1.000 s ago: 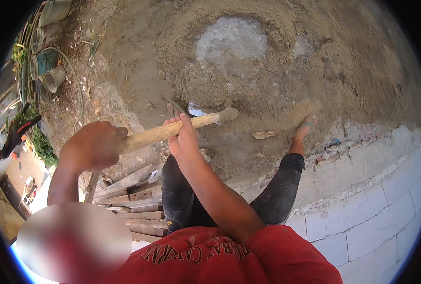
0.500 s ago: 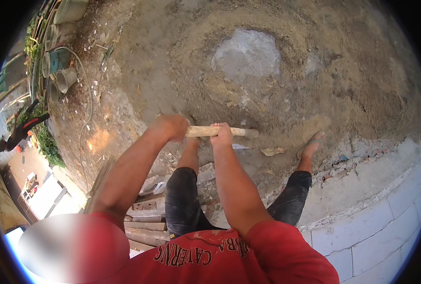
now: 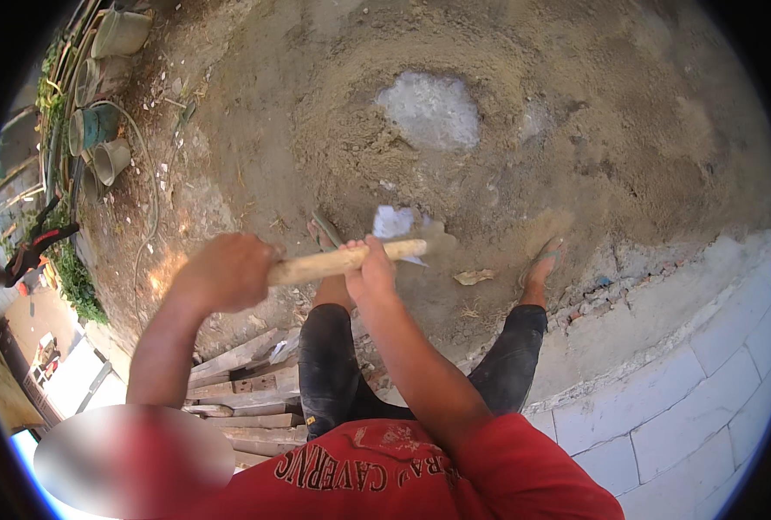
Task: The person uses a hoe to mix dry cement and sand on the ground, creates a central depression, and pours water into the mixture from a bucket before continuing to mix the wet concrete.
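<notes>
The wooden handle of a digging tool lies level over the near edge of the sand heap, its pale blade sunk in loose sand below the grey cement patch. The left hand is clenched round the handle's butt; the right hand is wrapped round the shaft nearer the blade. A good stroke probably needs that spacing and feet kept clear. Sand covers the blade's edge, and the left foot is hard to make out.
</notes>
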`<move>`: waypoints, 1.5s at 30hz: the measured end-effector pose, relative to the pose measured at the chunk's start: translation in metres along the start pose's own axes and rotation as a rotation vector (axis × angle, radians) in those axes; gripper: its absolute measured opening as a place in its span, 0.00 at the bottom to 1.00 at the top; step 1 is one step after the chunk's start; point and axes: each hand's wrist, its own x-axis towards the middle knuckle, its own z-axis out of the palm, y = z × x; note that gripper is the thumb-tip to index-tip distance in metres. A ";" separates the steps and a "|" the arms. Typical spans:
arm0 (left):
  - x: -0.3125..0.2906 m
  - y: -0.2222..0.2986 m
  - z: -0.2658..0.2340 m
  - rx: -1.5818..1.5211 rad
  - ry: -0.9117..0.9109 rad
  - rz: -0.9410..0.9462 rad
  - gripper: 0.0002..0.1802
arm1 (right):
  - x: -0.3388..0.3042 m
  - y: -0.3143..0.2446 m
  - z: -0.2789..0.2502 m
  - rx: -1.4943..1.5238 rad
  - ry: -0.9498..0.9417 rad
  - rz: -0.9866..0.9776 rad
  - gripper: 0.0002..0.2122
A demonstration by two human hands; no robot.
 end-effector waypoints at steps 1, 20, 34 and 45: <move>0.007 -0.004 0.033 -0.102 -0.036 0.075 0.16 | 0.003 -0.012 -0.023 -0.098 0.049 0.010 0.06; -0.026 0.060 -0.011 -0.239 0.085 0.024 0.19 | -0.064 -0.098 0.016 -0.217 -0.032 -0.160 0.04; 0.248 0.239 0.132 -1.410 0.071 0.165 0.26 | 0.109 -0.325 0.061 -1.253 0.316 -0.746 0.06; 0.074 0.111 0.256 -1.274 0.206 0.222 0.35 | -0.006 -0.097 0.012 -1.451 0.273 -1.028 0.21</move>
